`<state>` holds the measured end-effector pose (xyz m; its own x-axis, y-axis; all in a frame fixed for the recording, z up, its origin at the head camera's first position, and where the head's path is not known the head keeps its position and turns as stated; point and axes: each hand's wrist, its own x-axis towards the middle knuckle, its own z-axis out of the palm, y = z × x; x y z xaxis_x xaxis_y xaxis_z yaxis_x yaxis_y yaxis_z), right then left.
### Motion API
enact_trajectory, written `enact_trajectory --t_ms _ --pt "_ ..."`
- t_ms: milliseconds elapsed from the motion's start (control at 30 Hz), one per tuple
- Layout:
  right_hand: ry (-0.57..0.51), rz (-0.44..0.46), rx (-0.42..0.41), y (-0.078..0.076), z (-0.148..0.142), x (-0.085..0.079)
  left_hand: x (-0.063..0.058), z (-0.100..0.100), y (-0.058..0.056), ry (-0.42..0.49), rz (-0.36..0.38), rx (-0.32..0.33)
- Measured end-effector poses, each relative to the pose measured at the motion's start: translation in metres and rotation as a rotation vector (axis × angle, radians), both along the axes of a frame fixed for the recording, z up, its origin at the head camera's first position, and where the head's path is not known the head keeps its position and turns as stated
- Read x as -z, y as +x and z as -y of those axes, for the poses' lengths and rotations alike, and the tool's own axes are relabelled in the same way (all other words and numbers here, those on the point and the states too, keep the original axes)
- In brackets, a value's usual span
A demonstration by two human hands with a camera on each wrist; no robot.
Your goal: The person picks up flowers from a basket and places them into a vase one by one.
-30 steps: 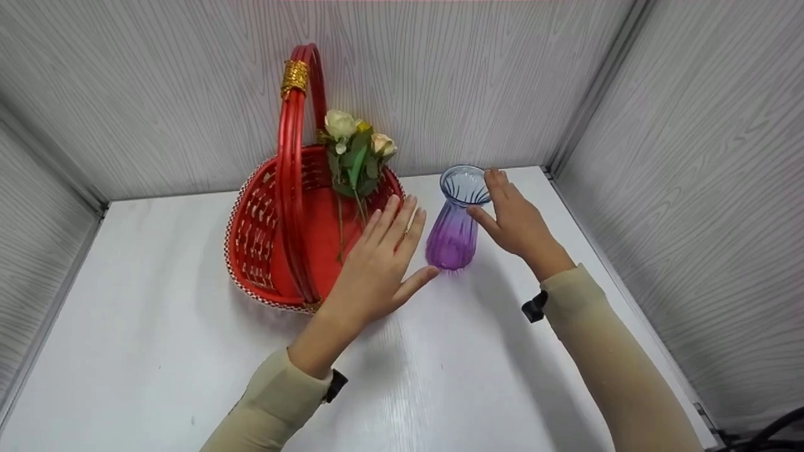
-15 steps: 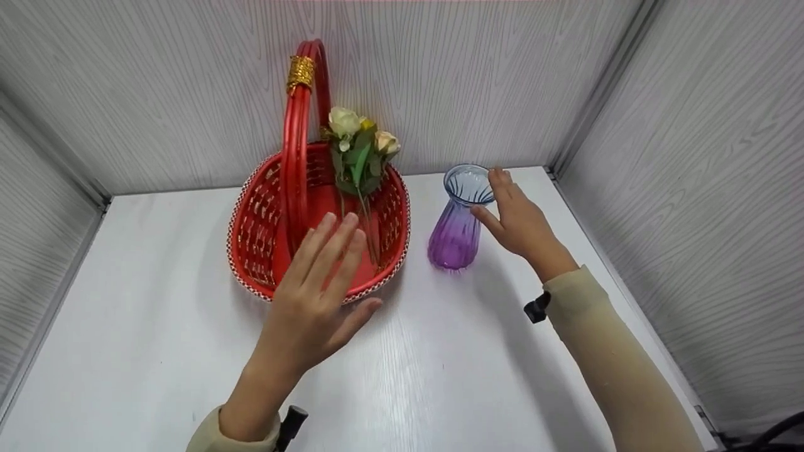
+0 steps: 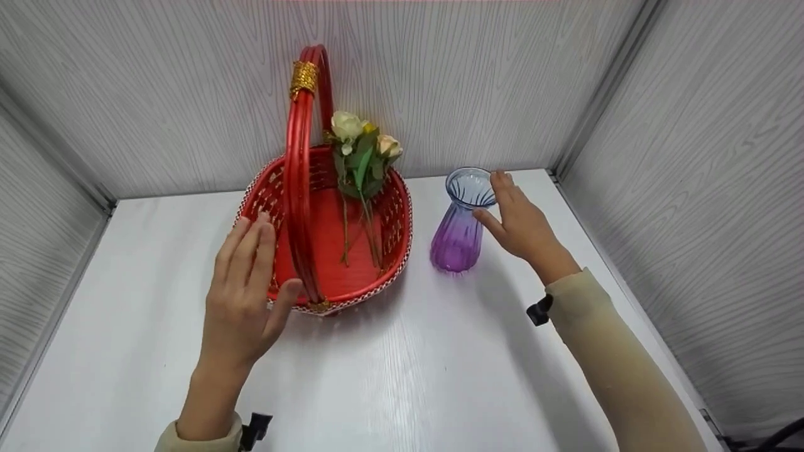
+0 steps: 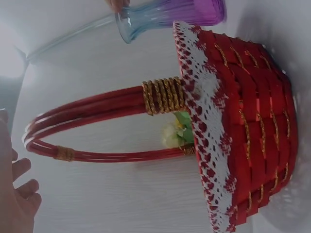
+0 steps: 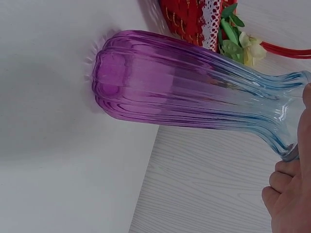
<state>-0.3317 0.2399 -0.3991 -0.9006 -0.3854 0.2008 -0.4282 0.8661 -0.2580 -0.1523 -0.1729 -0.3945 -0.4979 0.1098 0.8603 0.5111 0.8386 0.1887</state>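
Note:
My left hand (image 3: 235, 307), fingers straight and thumb spread, holds nothing. It is over the front left rim of a red woven basket (image 3: 333, 273); in the left wrist view it stays apart from the basket's lace-trimmed side. Artificial roses (image 3: 364, 160), cream and peach with green leaves, lean on the basket's back right rim, their stems reaching inside. To the right stands a glass vase (image 3: 457, 242), upright, blue at the flared mouth and purple at the base. My right hand (image 3: 524, 229) rests at its rim, fingers extended along the right side and thumb by the neck.
Everything stands on a white table (image 3: 389, 389) close to a grey wood-grain back wall (image 3: 440, 88). A tall arched handle (image 3: 296, 188) with gold wrapping rises over the basket. Another wall (image 3: 703, 157) flanks the table on the right. A dark cable (image 3: 782, 434) shows at the lower right corner.
My left hand has swung left, from the basket's right front edge to its left front. My right hand has stayed at the vase. Basket, roses and vase look unmoved.

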Motion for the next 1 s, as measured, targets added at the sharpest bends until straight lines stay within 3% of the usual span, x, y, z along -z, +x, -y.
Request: enact_trajectory --t_ms 433,767,1000 --pt "-0.005 -0.004 0.001 0.0 0.0 -0.001 0.048 0.041 -0.04 0.03 0.203 -0.091" --pt "-0.003 0.004 0.007 0.001 0.0 -0.001 0.082 0.047 -0.058 -0.016 0.386 -0.094" --pt "0.004 0.005 0.006 0.0 -0.001 0.001 0.095 0.047 -0.062 -0.069 0.463 -0.077"
